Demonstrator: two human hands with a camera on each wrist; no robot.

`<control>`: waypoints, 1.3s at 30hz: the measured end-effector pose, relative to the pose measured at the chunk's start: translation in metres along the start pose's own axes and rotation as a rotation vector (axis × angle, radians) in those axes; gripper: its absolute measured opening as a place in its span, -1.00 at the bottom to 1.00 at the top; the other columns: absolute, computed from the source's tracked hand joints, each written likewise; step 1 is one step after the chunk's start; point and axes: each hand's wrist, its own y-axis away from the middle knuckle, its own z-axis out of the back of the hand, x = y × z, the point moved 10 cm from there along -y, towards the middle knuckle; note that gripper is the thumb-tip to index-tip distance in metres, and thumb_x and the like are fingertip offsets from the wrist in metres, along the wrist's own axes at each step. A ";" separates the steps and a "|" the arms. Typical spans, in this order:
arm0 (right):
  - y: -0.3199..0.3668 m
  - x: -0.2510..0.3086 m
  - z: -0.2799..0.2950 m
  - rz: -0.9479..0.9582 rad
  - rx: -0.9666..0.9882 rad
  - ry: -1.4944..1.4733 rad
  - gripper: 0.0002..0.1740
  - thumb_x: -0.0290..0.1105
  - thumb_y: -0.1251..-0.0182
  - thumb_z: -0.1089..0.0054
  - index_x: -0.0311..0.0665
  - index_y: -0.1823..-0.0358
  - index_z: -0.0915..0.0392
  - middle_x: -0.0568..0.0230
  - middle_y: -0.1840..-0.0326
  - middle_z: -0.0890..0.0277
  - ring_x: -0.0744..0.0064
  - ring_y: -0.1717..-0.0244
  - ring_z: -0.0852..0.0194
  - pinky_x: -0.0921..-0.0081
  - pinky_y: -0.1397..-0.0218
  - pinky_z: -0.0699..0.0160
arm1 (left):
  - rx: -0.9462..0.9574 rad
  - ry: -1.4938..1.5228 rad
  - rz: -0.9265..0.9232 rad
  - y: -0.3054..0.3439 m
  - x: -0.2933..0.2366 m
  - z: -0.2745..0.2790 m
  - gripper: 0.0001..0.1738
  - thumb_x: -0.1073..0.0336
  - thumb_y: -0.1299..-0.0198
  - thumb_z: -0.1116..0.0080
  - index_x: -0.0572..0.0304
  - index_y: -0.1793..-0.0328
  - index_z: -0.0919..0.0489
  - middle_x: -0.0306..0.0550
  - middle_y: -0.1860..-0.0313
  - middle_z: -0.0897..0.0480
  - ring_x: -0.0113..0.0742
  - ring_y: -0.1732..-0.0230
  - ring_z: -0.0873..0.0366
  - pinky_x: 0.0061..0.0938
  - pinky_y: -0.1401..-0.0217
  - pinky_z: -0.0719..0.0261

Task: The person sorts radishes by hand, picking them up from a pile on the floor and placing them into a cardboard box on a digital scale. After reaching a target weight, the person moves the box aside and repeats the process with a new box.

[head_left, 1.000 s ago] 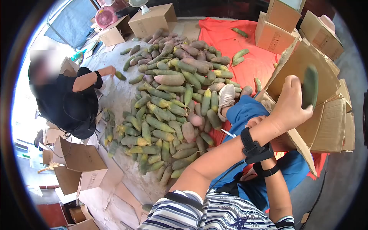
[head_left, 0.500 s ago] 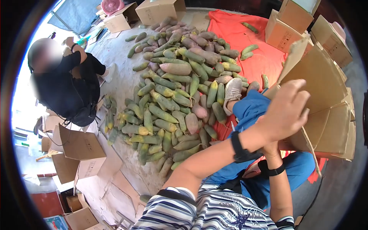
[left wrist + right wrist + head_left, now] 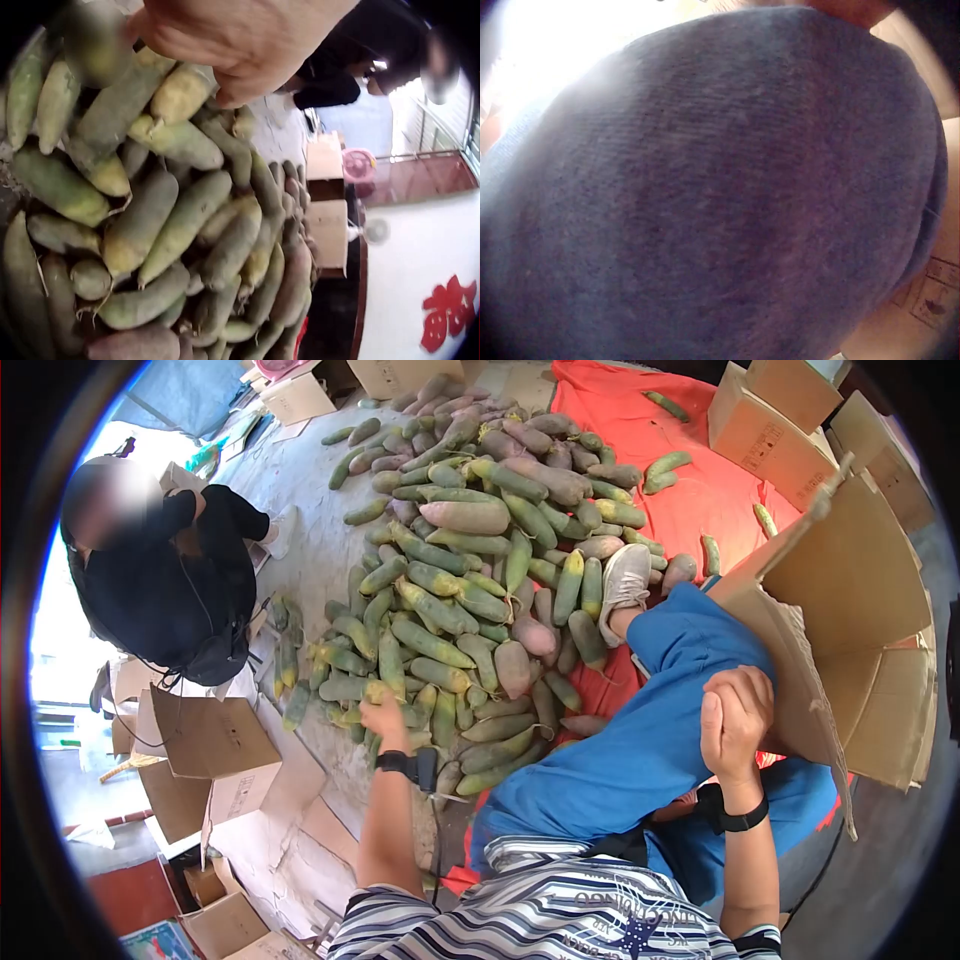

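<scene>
My left hand (image 3: 385,722) reaches down to the lower left of a pile of green radishes (image 3: 435,645). Its fingers lie over the yellowish end of one radish in the head view. From the left wrist, the hand (image 3: 240,37) appears above the radishes, thumb and forefinger spread apart; the other fingertips are out of frame. My right hand (image 3: 738,722) rests loosely curled on my bent knee in blue trousers (image 3: 620,760). Blue cloth (image 3: 720,187) fills most of the right wrist view, with a bit of skin at its top.
A tall open carton (image 3: 850,590) stands right of my knee, on a red cloth (image 3: 650,470) with several loose radishes. Another open carton (image 3: 215,735) stands at the left. A person in black (image 3: 160,600) sits beyond it. Pinkish radishes (image 3: 465,516) lie among the green ones.
The left hand, holding a green radish over the right carton a second ago, came away without it and swung left to the pile. The right hand now shows on the knee.
</scene>
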 end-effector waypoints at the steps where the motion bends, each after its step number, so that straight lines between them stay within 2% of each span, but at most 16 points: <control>1: -0.001 0.000 -0.001 -0.002 0.007 0.014 -0.77 -0.35 -0.23 -0.06 -0.30 0.55 -0.45 0.20 0.43 -0.46 0.11 0.33 -0.38 0.22 0.11 -0.34 | -0.014 0.001 0.183 -0.007 0.024 0.010 -0.24 0.01 0.04 -0.39 0.43 -0.17 -0.44 0.34 -0.05 -0.54 0.14 -0.01 -0.54 -0.15 -0.11 -0.49; 2: -0.003 0.001 -0.002 0.004 0.012 0.020 -0.76 -0.34 -0.24 -0.04 -0.31 0.54 -0.45 0.20 0.43 -0.46 0.11 0.34 -0.38 0.22 0.11 -0.35 | -0.027 0.003 0.366 -0.011 0.048 0.017 -0.17 -0.06 0.04 -0.40 0.42 -0.22 -0.41 0.34 -0.10 -0.52 0.14 -0.04 -0.52 -0.12 -0.13 -0.48; 6: -0.005 0.003 -0.007 0.004 0.027 0.051 -0.76 -0.34 -0.25 -0.03 -0.31 0.54 -0.45 0.20 0.44 -0.46 0.11 0.35 -0.38 0.22 0.11 -0.35 | 0.068 0.008 0.434 -0.047 0.083 0.016 -0.10 -0.15 0.04 -0.38 0.37 -0.28 -0.39 0.27 -0.19 -0.48 0.10 -0.08 -0.51 -0.16 -0.13 -0.50; 9: -0.006 0.000 -0.010 -0.018 0.047 0.072 -0.75 -0.34 -0.24 -0.03 -0.31 0.55 -0.45 0.20 0.44 -0.46 0.11 0.35 -0.38 0.22 0.12 -0.36 | 0.628 0.315 0.228 -0.065 0.083 -0.040 -0.05 -0.24 0.07 -0.39 0.37 -0.28 -0.41 0.04 -0.17 -0.53 -0.11 -0.02 -0.53 -0.31 -0.06 -0.51; 11: -0.009 0.003 -0.011 -0.008 0.055 0.068 -0.76 -0.34 -0.21 -0.05 -0.30 0.57 -0.45 0.21 0.46 -0.46 0.12 0.37 -0.38 0.22 0.15 -0.37 | 0.652 0.282 0.256 -0.064 0.077 -0.043 -0.05 -0.25 0.05 -0.37 0.44 -0.24 -0.43 0.02 -0.13 -0.55 -0.17 -0.02 -0.52 -0.32 -0.06 -0.49; 13: -0.010 0.003 -0.011 -0.009 0.054 0.063 -0.77 -0.35 -0.18 -0.08 -0.29 0.58 -0.44 0.22 0.47 -0.46 0.13 0.38 -0.39 0.23 0.16 -0.37 | 0.450 0.320 0.626 -0.079 0.131 -0.054 -0.07 -0.24 0.04 -0.37 0.48 -0.20 -0.44 0.04 -0.13 -0.56 -0.18 -0.04 -0.52 -0.30 -0.08 -0.50; 14: -0.012 0.004 -0.010 -0.002 0.049 0.052 -0.78 -0.35 -0.16 -0.10 -0.28 0.60 -0.44 0.23 0.48 -0.45 0.14 0.39 -0.39 0.24 0.18 -0.37 | 0.516 0.302 0.484 -0.110 0.176 -0.078 -0.06 -0.23 0.05 -0.38 0.52 -0.20 -0.43 0.06 -0.13 -0.56 -0.20 -0.05 -0.52 -0.31 -0.11 -0.49; 17: -0.016 0.003 -0.009 -0.015 0.066 0.043 -0.81 -0.37 -0.09 -0.15 -0.27 0.61 -0.43 0.25 0.50 -0.44 0.17 0.40 -0.39 0.26 0.20 -0.38 | 0.712 0.447 0.605 -0.067 0.107 -0.071 -0.41 -0.15 -0.11 -0.27 0.26 0.03 -0.63 -0.06 0.14 -0.69 -0.26 0.19 -0.63 -0.36 0.08 -0.55; 19: -0.016 0.001 -0.006 -0.029 0.050 0.052 -0.84 -0.40 -0.05 -0.18 -0.26 0.60 -0.44 0.27 0.49 -0.43 0.20 0.41 -0.40 0.27 0.22 -0.38 | 0.681 0.436 0.575 -0.057 0.076 -0.056 -0.42 -0.12 -0.11 -0.26 0.26 -0.01 -0.61 -0.07 0.10 -0.67 -0.21 0.13 -0.63 -0.33 0.04 -0.57; 24: -0.011 -0.004 -0.002 -0.030 0.007 0.014 -0.85 -0.40 0.01 -0.25 -0.25 0.59 -0.46 0.30 0.46 -0.43 0.22 0.41 -0.39 0.30 0.24 -0.37 | 0.711 0.392 0.642 -0.025 0.086 -0.067 -0.23 -0.19 -0.03 -0.28 0.34 -0.15 -0.50 0.01 0.03 -0.62 -0.19 0.06 -0.60 -0.27 0.02 -0.58; 25: -0.010 -0.004 -0.002 -0.031 0.011 0.009 -0.85 -0.40 0.01 -0.26 -0.24 0.59 -0.46 0.30 0.46 -0.43 0.23 0.41 -0.40 0.30 0.24 -0.37 | 0.608 0.267 0.678 -0.017 0.096 -0.062 -0.20 -0.19 -0.01 -0.28 0.36 -0.17 -0.48 0.03 0.03 -0.61 -0.14 0.07 -0.58 -0.29 0.01 -0.55; 28: -0.009 -0.004 0.001 -0.039 -0.006 0.003 -0.85 -0.39 -0.02 -0.22 -0.26 0.59 -0.47 0.29 0.47 -0.44 0.21 0.40 -0.40 0.28 0.22 -0.38 | 0.548 0.134 0.645 0.044 0.044 -0.048 -0.26 -0.10 -0.01 -0.34 0.36 -0.15 -0.49 0.05 0.05 -0.62 -0.11 0.06 -0.56 -0.35 0.02 -0.51; 30: -0.009 -0.002 0.002 -0.019 -0.017 0.000 -0.85 -0.40 0.00 -0.27 -0.24 0.58 -0.47 0.31 0.46 -0.43 0.25 0.40 -0.40 0.31 0.23 -0.37 | 0.588 0.284 0.376 0.055 0.038 -0.074 -0.43 -0.02 -0.06 -0.32 0.24 -0.06 -0.53 -0.05 0.05 -0.60 -0.21 0.10 -0.57 -0.34 0.08 -0.49; 31: -0.008 -0.002 0.002 -0.016 -0.022 -0.007 -0.85 -0.40 0.00 -0.27 -0.24 0.59 -0.47 0.31 0.46 -0.43 0.25 0.40 -0.40 0.31 0.22 -0.38 | 0.585 0.288 0.371 0.065 0.033 -0.076 -0.43 -0.02 -0.06 -0.32 0.24 -0.06 -0.53 -0.05 0.05 -0.60 -0.21 0.10 -0.57 -0.34 0.08 -0.49; 33: -0.007 -0.003 0.004 -0.014 -0.033 -0.010 -0.85 -0.40 0.00 -0.27 -0.24 0.59 -0.47 0.31 0.46 -0.43 0.24 0.39 -0.40 0.31 0.21 -0.38 | 0.583 0.159 0.068 0.078 -0.006 -0.081 -0.38 0.08 0.02 -0.41 0.40 -0.05 -0.53 0.09 0.05 -0.63 -0.13 0.07 -0.55 -0.36 -0.02 -0.47; 39: -0.003 -0.005 0.011 -0.025 -0.080 -0.017 -0.83 -0.39 -0.01 -0.27 -0.22 0.61 -0.46 0.30 0.47 -0.40 0.24 0.39 -0.40 0.30 0.19 -0.39 | 0.662 0.099 -0.152 0.106 -0.117 -0.068 -0.29 0.05 0.04 -0.42 0.41 -0.13 -0.48 0.30 -0.05 -0.47 0.13 -0.04 -0.46 -0.17 -0.15 -0.39</control>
